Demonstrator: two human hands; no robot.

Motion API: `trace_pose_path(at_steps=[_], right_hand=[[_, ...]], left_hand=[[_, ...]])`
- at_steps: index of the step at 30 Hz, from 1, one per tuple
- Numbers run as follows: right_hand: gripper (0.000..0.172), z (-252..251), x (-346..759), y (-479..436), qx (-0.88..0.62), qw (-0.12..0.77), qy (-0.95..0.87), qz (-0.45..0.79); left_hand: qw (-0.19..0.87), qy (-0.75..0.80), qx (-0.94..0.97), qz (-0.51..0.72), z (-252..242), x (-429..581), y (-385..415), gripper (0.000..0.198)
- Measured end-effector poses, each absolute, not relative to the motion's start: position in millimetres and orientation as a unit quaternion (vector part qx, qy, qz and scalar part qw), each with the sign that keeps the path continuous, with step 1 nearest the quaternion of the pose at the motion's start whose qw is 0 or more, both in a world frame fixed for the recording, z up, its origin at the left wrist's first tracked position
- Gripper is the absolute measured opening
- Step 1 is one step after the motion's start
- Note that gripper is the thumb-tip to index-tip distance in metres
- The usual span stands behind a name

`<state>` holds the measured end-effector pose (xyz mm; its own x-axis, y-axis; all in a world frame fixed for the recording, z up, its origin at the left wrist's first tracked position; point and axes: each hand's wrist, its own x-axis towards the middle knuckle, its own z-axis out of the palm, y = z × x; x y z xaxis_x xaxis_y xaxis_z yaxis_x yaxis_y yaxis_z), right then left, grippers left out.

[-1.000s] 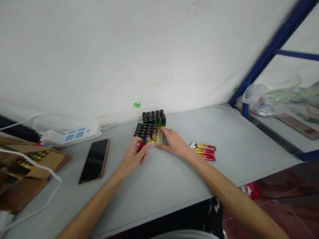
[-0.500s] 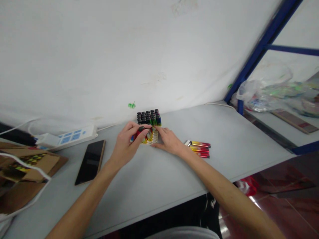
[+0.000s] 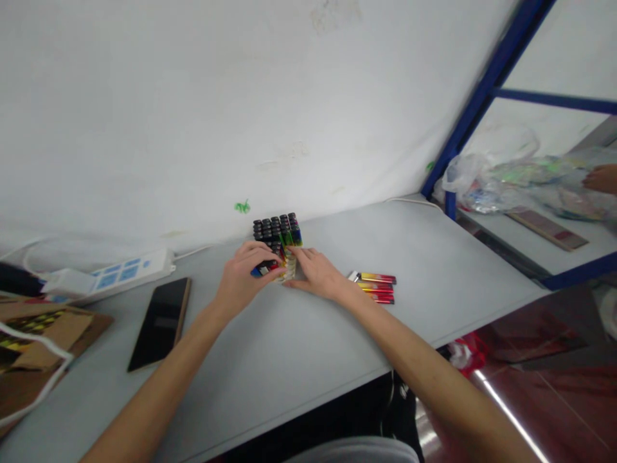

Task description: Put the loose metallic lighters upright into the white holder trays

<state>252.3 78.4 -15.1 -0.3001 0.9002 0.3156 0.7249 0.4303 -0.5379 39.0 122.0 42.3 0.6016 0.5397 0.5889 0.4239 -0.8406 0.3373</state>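
Note:
Black-topped lighters [image 3: 274, 228] stand upright in close rows by the wall. In front of them is a pale slotted tray [image 3: 290, 265], partly covered by my hands, with more lighters in it. My left hand [image 3: 248, 270] is closed at the tray's left side, thumb and fingers pinching lighters with dark tops; how many is hidden. My right hand [image 3: 315, 275] grips the tray's right side, index finger at the far end and thumb at the near end. Right of it, several red and yellow lighters [image 3: 378, 287] lie on the table.
A phone [image 3: 160, 323] lies at the left, below a white power strip [image 3: 128, 273]. An open cardboard box [image 3: 58, 337] is at the far left. A blue frame [image 3: 475, 106] stands right, with plastic bags [image 3: 506, 180] beyond and another person's hand [image 3: 601, 179].
The view has shifted slightly to the right. My left hand has lowered its pinched fingers closer to the tray. My right hand keeps its place there. Another person's hand has appeared at the right edge.

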Motion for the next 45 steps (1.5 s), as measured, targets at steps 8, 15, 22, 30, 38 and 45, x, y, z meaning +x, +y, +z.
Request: trace_pose_path(at_steps=[8,15,22,30,38,45], right_hand=[[0.081,-16,253,79,-0.508,0.293,-0.797,0.147],[0.083,-18,254,79,-0.498,0.294,-0.803,0.146],[0.082,-14,256,77,-0.489,0.294,-0.809,0.142],[0.081,-9,262,80,-0.458,0.308,-0.819,0.159],[0.032,58,351,20,-0.572,0.451,-0.68,0.082],[0.031,11,404,-46,-0.662,0.28,-0.688,0.1]], left_hand=[[0.062,0.248,0.911,0.325,33,35,119,0.01],[0.034,0.255,0.909,0.328,34,33,123,0.018],[-0.017,0.189,0.916,0.354,29,34,120,0.012],[-0.108,0.199,0.921,0.318,29,37,119,0.027],[-0.066,0.217,0.884,0.409,23,20,76,0.043],[0.041,0.236,0.856,0.459,12,23,49,0.026]])
